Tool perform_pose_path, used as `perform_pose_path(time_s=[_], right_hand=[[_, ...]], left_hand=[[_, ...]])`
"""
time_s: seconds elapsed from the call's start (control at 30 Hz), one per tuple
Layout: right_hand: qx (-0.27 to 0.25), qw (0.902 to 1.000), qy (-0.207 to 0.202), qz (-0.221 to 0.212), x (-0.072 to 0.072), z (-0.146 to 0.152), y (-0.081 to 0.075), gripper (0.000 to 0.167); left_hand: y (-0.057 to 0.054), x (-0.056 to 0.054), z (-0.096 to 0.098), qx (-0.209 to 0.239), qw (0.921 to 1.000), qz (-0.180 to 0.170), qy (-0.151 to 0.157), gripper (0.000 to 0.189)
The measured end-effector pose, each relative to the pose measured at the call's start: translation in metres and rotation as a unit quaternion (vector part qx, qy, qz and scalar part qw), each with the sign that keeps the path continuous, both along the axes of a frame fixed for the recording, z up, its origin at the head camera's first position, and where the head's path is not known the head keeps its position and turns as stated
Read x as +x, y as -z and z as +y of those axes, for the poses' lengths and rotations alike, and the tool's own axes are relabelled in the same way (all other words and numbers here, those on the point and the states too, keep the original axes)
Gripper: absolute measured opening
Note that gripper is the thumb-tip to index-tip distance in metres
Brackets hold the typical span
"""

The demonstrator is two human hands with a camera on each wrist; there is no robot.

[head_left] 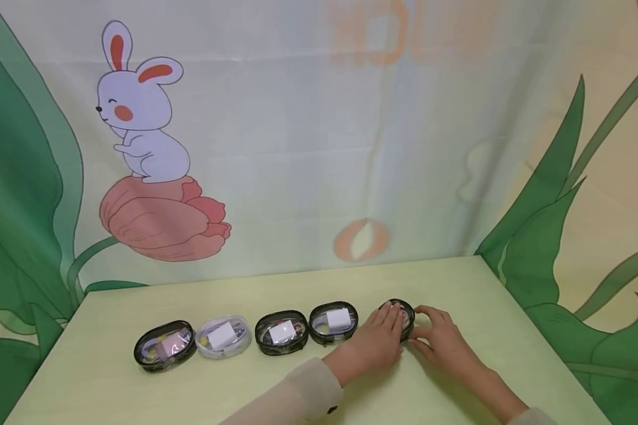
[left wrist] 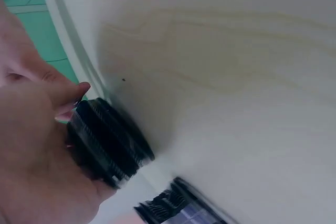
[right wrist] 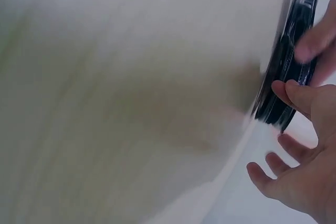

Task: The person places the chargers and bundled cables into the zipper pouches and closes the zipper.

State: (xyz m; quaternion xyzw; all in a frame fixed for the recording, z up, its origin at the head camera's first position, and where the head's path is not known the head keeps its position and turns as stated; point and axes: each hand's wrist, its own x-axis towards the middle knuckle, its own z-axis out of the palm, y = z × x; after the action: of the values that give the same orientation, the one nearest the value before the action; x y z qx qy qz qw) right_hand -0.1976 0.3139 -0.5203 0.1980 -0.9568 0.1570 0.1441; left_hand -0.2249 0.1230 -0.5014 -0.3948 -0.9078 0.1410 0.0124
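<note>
At the right end of a row, a black-rimmed oval pouch [head_left: 410, 319] with a clear top lies under both hands. My left hand [head_left: 378, 339] lays its fingers across the top, with the thumb at the dark side wall [left wrist: 107, 140]. At the pouch's right end is my right hand [head_left: 446, 345]. In the right wrist view, its thumb and index finger [right wrist: 302, 97] pinch together at the banded edge, other fingers spread away. Whatever small part sits between those fingertips is hidden.
Leftward along the yellow table [head_left: 276, 395] stand a black pouch [head_left: 334, 339] close by, another black pouch [head_left: 282, 349], a whitish pouch [head_left: 223, 353] and a black pouch [head_left: 162, 366] at the far left. They hold small boxes and cables. A printed curtain [head_left: 276, 147] hangs behind.
</note>
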Motion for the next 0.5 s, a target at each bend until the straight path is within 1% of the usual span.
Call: perform_pose_path(time_s=[0.07, 0.13, 0.2, 0.3, 0.43, 0.5], right_hand=[[-0.017, 0.9998, 0.003, 0.003, 0.001, -0.005, 0.001, 0.006], [-0.026, 0.9996, 0.008, 0.007, 0.001, -0.007, 0.002, 0.007], [-0.021, 0.9996, 0.016, 0.007, 0.001, -0.008, 0.001, 0.006], [-0.004, 0.9995, 0.030, -0.003, 0.000, -0.005, 0.001, 0.004], [0.005, 0.9976, 0.068, -0.013, -0.003, 0.007, 0.000, 0.006], [0.002, 0.9970, 0.075, -0.016, -0.005, 0.013, 0.002, 0.008]], left_hand=[[0.000, 0.000, 0.001, 0.005, 0.9999, 0.005, -0.008, 0.058], [0.000, 0.000, 0.000, 0.003, 0.9997, 0.026, -0.002, 0.053], [0.000, -0.001, -0.003, 0.002, 0.9990, 0.042, 0.015, 0.048], [0.001, -0.003, -0.012, -0.007, 0.9970, 0.059, 0.048, 0.048], [0.003, -0.007, -0.022, -0.014, 0.9948, 0.060, 0.081, 0.051], [0.003, -0.007, -0.025, -0.011, 0.9943, 0.053, 0.092, 0.051]])
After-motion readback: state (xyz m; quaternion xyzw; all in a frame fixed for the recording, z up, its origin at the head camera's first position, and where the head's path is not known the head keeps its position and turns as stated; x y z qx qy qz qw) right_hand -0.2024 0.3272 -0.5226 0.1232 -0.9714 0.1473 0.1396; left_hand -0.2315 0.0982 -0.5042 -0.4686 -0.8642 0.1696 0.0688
